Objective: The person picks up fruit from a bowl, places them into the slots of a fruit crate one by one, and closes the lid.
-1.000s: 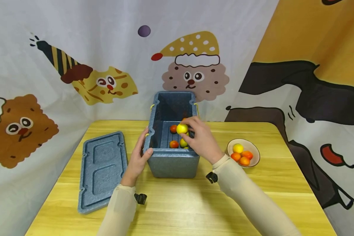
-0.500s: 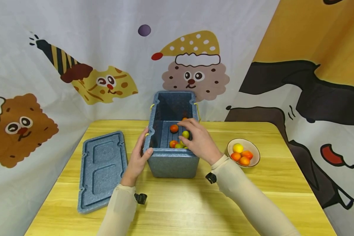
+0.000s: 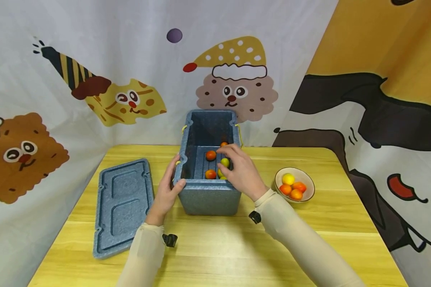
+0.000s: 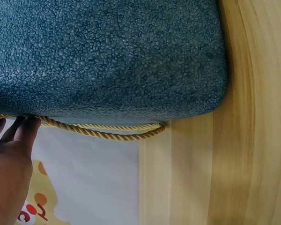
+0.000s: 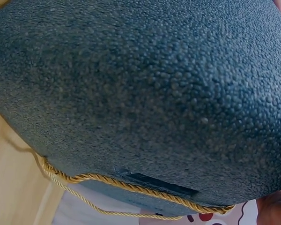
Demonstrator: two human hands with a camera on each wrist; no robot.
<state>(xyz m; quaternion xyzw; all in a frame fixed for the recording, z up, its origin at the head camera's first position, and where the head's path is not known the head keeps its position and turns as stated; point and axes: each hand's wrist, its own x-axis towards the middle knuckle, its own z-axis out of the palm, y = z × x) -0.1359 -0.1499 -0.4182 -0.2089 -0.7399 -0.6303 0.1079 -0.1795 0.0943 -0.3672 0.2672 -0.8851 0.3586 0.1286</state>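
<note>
A blue-grey foam box point(image 3: 209, 199) stands lidless in the middle of the table. My left hand point(image 3: 164, 195) holds its near left corner, thumb over the front rim and fingers along the side by the yellow rope handle point(image 4: 107, 135). Over the box's right side is my right hand point(image 3: 244, 171), thumb and fingers apart with nothing between them. Beneath it, small round yellow-green fruits point(image 3: 225, 162) show inside the box, partly hidden by the hand. Tomato-like red fruits point(image 3: 210, 155) lie to their left on the box floor.
To the right of the box sits a cream bowl point(image 3: 311, 193) holding a yellow fruit point(image 3: 288, 179) and several orange ones point(image 3: 296, 194). The matching lid point(image 3: 123, 209) lies flat at the left on the wooden table point(image 3: 208, 255). A printed cloth point(image 3: 129, 40) hangs behind.
One second ago my right hand pinched a bright yellow fruit above the box. It has let it go, and the fingers now hover there without it. My left hand stays put.
</note>
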